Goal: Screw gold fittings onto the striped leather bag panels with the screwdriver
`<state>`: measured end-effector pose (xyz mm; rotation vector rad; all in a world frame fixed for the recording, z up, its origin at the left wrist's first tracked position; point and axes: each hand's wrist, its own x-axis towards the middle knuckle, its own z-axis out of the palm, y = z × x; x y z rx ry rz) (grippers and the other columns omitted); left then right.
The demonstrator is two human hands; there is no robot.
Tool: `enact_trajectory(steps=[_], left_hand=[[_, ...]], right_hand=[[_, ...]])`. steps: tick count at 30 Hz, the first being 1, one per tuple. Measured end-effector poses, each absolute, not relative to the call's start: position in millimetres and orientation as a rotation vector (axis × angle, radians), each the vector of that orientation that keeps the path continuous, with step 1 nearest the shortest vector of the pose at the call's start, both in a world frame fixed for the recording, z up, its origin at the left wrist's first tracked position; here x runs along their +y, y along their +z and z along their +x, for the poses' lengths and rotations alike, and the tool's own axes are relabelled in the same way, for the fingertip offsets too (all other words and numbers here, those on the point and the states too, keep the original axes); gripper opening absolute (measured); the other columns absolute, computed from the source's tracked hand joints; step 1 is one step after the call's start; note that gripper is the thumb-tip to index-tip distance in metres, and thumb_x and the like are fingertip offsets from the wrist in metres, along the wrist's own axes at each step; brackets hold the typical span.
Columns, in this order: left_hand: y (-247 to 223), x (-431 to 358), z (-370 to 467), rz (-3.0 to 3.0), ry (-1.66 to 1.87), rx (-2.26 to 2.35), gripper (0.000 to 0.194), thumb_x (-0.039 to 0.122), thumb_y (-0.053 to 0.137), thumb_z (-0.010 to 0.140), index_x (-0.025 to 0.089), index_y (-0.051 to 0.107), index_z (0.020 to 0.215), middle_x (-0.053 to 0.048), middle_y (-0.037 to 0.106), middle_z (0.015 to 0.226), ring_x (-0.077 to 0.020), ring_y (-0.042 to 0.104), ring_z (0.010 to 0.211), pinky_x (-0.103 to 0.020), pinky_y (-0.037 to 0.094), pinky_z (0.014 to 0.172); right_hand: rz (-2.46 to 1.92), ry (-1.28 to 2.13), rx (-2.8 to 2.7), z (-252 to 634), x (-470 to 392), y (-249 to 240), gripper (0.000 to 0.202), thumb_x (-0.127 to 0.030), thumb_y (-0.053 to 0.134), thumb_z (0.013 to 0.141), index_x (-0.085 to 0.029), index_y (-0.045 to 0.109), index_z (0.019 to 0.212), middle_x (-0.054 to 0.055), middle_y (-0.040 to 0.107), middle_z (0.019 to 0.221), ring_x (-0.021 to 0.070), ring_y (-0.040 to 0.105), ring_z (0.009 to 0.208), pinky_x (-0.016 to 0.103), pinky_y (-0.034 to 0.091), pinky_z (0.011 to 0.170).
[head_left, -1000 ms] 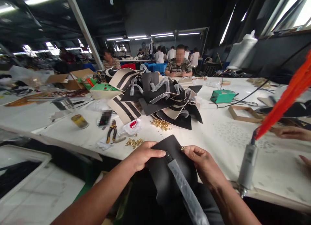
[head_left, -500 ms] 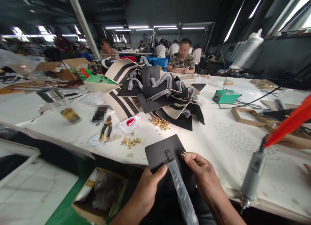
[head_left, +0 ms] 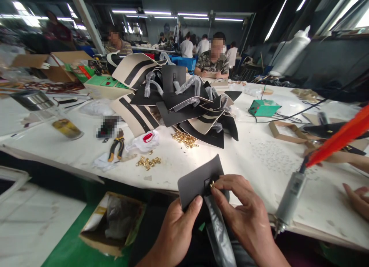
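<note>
My left hand [head_left: 181,224] grips the left edge of a black panel [head_left: 191,182], thumb on its front. A plastic-wrapped strap [head_left: 217,228] hangs down from the panel. Between the thumb and forefinger of my right hand [head_left: 245,209] is a small gold metal piece [head_left: 212,184], held at the small black loop on the panel. Two heaps of gold pieces, a larger one [head_left: 184,139] and a smaller one [head_left: 148,162], lie on the table beyond.
Black and beige panels [head_left: 178,101] are piled mid-table. Pliers [head_left: 117,147] and a glass jar [head_left: 67,128] lie left. A hanging grey tool [head_left: 290,199] with an orange-red cord is at right, near another person's hands [head_left: 357,198]. An open box [head_left: 112,224] stands below.
My right hand has brought the gold piece from the panel's right edge to the loop. The panel has tilted. The other person's hands have come further into view at right.
</note>
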<state>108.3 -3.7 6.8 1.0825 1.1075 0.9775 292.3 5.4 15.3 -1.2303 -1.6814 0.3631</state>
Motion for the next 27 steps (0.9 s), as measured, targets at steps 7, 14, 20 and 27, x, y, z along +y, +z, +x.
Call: enact_trajectory(steps=[7,14,20,27], left_hand=[[7,-15,110,1.158,0.955,1.104,0.051,0.061,0.063,0.101,0.021,0.080,0.128,-0.007,0.079,0.134,-0.0332,0.069,0.128,-0.035,0.053,0.113],[2,-26,109,1.273,0.957,1.128,0.046,0.055,0.059,0.104,0.022,0.080,0.129,-0.008,0.079,0.133,-0.0339,0.070,0.126,-0.037,0.052,0.114],[12,-34,108,1.273,1.039,1.146,0.042,0.052,0.064,0.101,0.024,0.081,0.126,-0.009,0.082,0.124,-0.0357,0.071,0.123,-0.041,0.052,0.114],[10,-54,99,1.293,1.059,1.204,0.045,0.054,0.064,0.100,0.025,0.078,0.131,-0.012,0.078,0.132,-0.0380,0.062,0.138,-0.046,0.047,0.123]], right_hand=[[-1.199,0.162,-1.795,292,-1,27,0.011,-0.016,0.072,0.098,-0.027,0.071,0.101,0.003,0.074,0.099,0.0234,0.069,0.094,0.041,0.049,0.085],[-1.194,0.148,-1.820,292,-9,31,0.012,-0.016,0.071,0.099,-0.026,0.071,0.105,0.004,0.076,0.102,0.0232,0.070,0.095,0.041,0.050,0.085],[-1.194,0.248,-1.770,288,-13,28,0.009,-0.021,0.072,0.102,-0.028,0.077,0.104,0.002,0.080,0.098,0.0234,0.073,0.090,0.041,0.052,0.084],[-1.156,0.239,-1.618,270,-23,29,0.009,-0.021,0.078,0.098,-0.030,0.078,0.100,-0.001,0.081,0.092,0.0220,0.075,0.085,0.038,0.054,0.081]])
